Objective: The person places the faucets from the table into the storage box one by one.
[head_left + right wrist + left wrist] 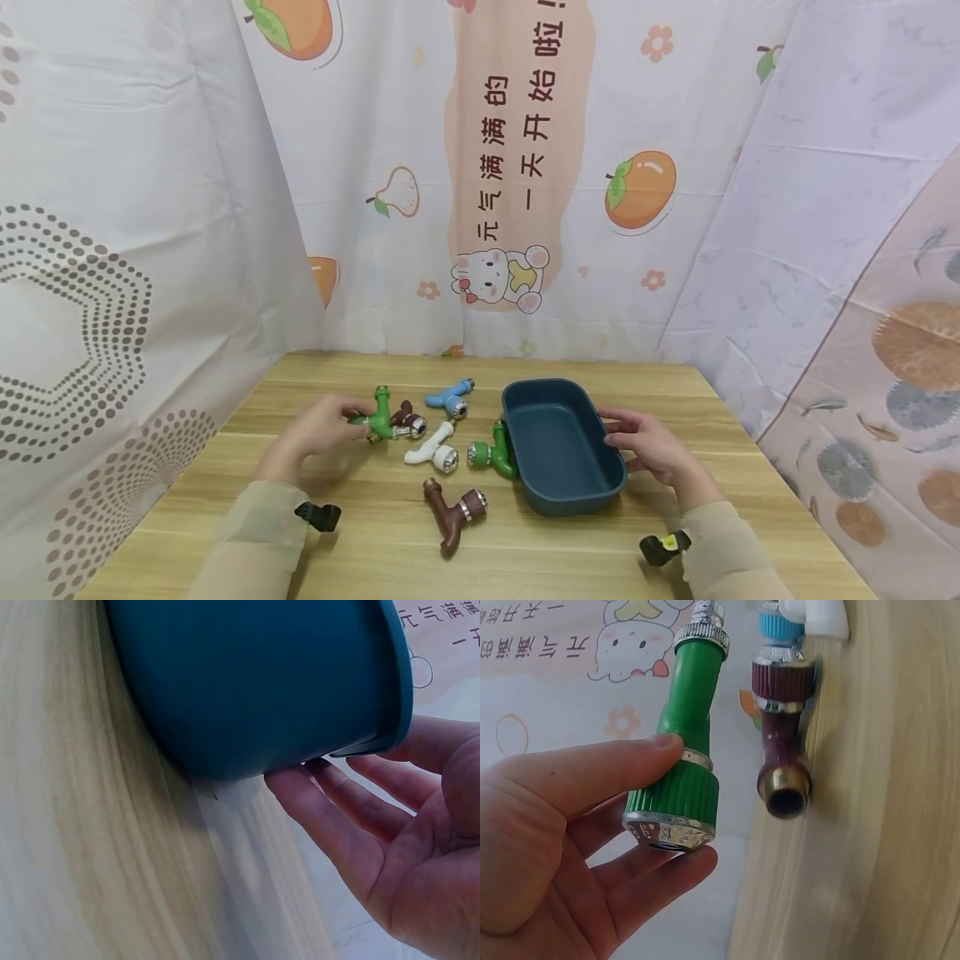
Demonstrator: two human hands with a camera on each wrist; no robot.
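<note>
My left hand pinches a green plastic tap by its ribbed, silver-banded end, thumb on one side and fingers on the other. A dark brown tap lies just beyond it, partly hidden behind the green one in the head view. On the right, a dark blue rectangular bin stands on the table, with nothing inside. My right hand touches the bin's outer right side with extended fingertips, close under the rim.
Between the hands lie a blue tap, a white tap, a second green tap against the bin's left side, and a brown tap nearer the front. Patterned curtains hang behind the wooden table and at both sides.
</note>
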